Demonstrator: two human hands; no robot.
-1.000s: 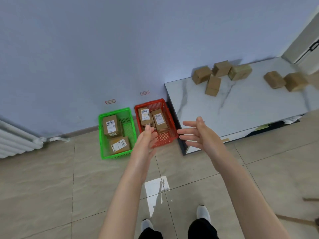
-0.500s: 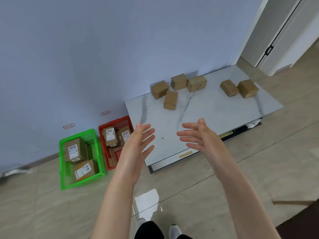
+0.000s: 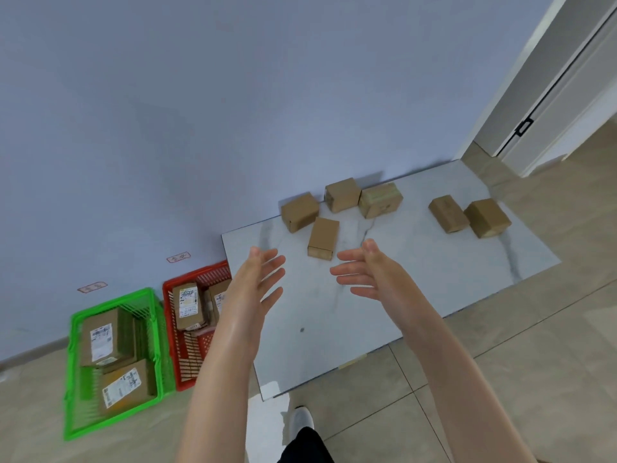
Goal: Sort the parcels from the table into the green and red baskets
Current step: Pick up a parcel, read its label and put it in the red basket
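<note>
Parcels of brown cardboard (image 3: 342, 195) lie on your white marble tabletop (image 3: 417, 279), four clustered by its far edge and two touching near the far right corner. Off its left edge the red plastic basket (image 3: 197, 272), partly hidden by your left forearm (image 3: 227, 355), and the green plastic basket (image 3: 162, 355) stand on the floor with labelled boxes (image 3: 100, 335) inside. Your left hand (image 3: 257, 282) and right hand (image 3: 370, 272) hover above the tabletop, fingers spread wide, holding nothing, the nearest parcel (image 3: 323, 238) just beyond them.

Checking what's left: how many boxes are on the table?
6 on the table: left box, middle box, taped box by the wall; front box before them; inner box, outer box at the right.
</note>
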